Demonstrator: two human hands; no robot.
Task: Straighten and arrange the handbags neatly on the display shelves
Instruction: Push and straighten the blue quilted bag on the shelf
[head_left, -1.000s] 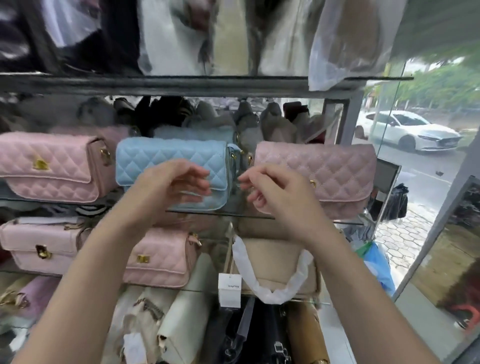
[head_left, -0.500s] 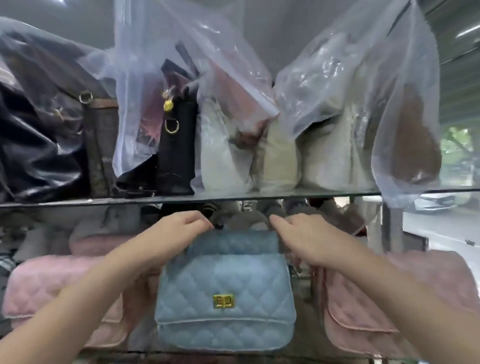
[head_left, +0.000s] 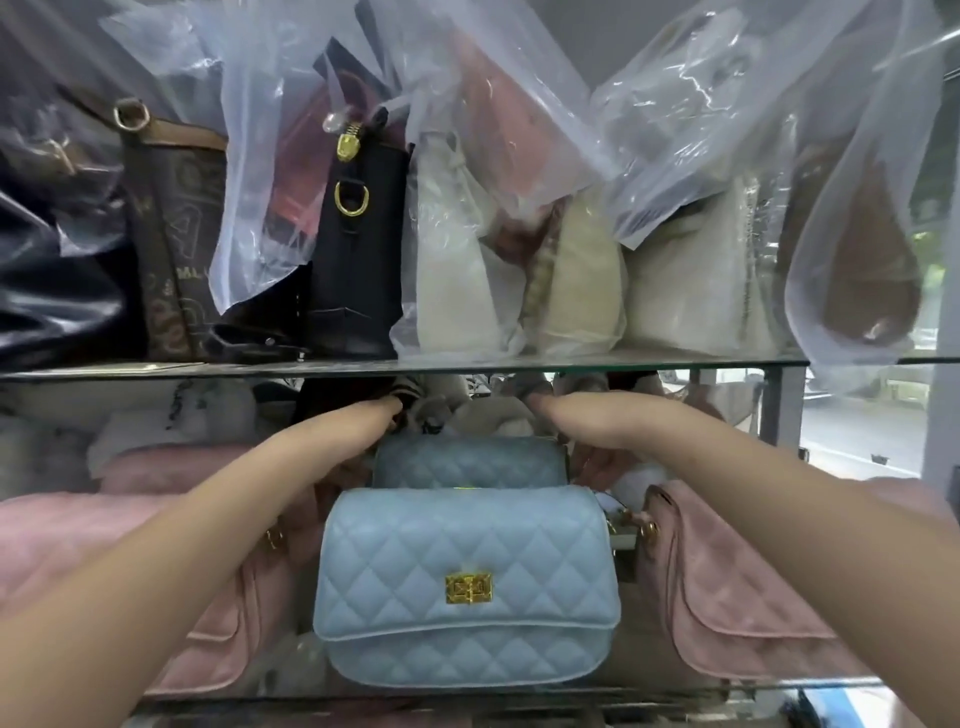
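Note:
A light blue quilted handbag (head_left: 467, 587) with a gold clasp stands upright at the front of the glass middle shelf (head_left: 675, 688), with no hand on it. Behind it a second blue quilted bag (head_left: 470, 462) shows its top. My left hand (head_left: 358, 421) and my right hand (head_left: 582, 415) reach deep over the rear bag's two upper corners, fingers stretched toward the fluffy and striped bags at the back. Their fingertips are hidden, so any grip is unclear. Pink quilted bags sit to the left (head_left: 218, 623) and right (head_left: 737, 597).
The glass upper shelf (head_left: 623, 359) lies just above my hands and carries bags wrapped in clear plastic (head_left: 467, 249), a black bag (head_left: 358, 249) and a brown patterned bag (head_left: 171, 234). A metal post (head_left: 782, 415) and a window are at the right.
My hands have left the top of the front blue bag and pushed further back into the shelf. The front bag now stands alone, and a second blue bag shows behind it.

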